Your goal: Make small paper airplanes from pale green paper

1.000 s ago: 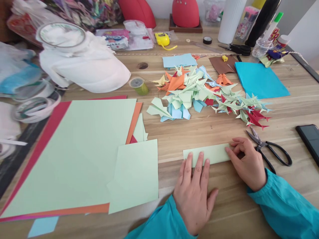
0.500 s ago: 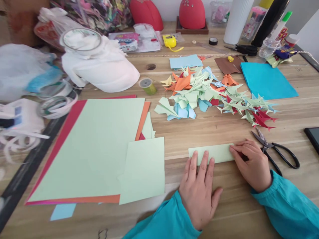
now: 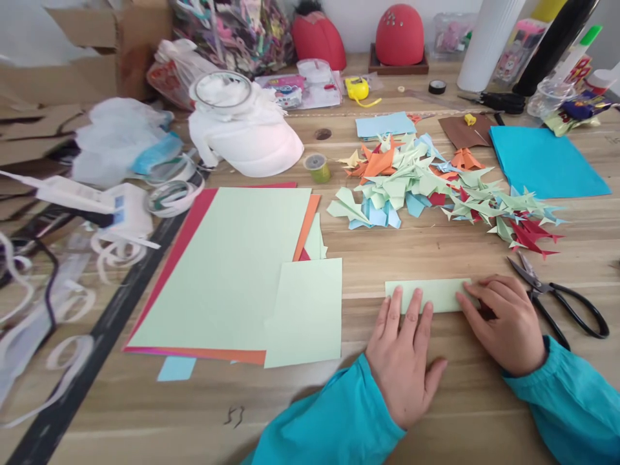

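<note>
A pale green strip of folded paper (image 3: 443, 298) lies on the wooden table. Across its left part, my left hand (image 3: 405, 358) rests flat with the fingers spread, pressing it down. My right hand (image 3: 508, 323) has its fingers curled, with thumb and index finger gripping the strip's right end. Just beyond that hand lie scissors (image 3: 552, 284) with black handles, blades parted. Farther back is a heap of folded paper pieces (image 3: 402, 177) in green, orange, blue and red. To the left, a smaller green sheet (image 3: 305, 316) overlaps a stack of large coloured sheets (image 3: 217, 278).
A thread spool (image 3: 318, 169), a yellow tape measure (image 3: 357, 89) and a white cap (image 3: 252, 139) stand at the back. Tape rolls (image 3: 177, 194), a glue gun (image 3: 72, 194) and white strips lie left. A blue sheet (image 3: 547, 161) and a white cylinder (image 3: 489, 45) are back right.
The view has swung left, so everything appears farther right and more of the table's left side shows. Both hands keep almost the same hold on the folded paper.
</note>
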Motion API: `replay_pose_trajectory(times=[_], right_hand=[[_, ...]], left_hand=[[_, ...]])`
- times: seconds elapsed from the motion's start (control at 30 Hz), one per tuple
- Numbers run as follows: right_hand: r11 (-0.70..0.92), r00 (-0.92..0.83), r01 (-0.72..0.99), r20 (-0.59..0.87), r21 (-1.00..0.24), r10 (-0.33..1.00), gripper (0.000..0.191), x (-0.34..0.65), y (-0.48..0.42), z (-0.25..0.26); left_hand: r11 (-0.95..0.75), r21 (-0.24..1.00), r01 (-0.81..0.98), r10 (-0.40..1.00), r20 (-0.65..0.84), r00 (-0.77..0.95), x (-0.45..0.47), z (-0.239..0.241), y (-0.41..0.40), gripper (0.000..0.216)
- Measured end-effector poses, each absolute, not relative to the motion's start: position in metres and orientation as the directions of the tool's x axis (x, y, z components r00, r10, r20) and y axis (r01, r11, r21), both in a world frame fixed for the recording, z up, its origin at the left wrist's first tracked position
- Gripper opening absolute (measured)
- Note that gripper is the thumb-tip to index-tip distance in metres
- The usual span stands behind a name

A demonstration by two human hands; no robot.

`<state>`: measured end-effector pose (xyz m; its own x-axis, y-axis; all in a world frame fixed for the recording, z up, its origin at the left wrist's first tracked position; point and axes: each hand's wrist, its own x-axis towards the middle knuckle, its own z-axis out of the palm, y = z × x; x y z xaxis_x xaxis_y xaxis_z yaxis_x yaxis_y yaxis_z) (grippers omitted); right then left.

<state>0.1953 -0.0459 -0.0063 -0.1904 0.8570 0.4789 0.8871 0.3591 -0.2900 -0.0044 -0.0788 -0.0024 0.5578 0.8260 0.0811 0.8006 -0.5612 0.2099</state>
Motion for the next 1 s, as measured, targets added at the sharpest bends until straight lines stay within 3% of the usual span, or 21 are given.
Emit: replay_pose_trajectory(times=[1.0], right_hand=[[0.365, -0.199, 0.883, 0.468, -0.294, 0.861, 0.012, 0.1951, -0.0454, -0.0059]], left_hand=[[-0.583, 0.188, 0.791, 0.813, 0.114, 0.572, -0.0060, -0.0053, -0.0784, 0.070]])
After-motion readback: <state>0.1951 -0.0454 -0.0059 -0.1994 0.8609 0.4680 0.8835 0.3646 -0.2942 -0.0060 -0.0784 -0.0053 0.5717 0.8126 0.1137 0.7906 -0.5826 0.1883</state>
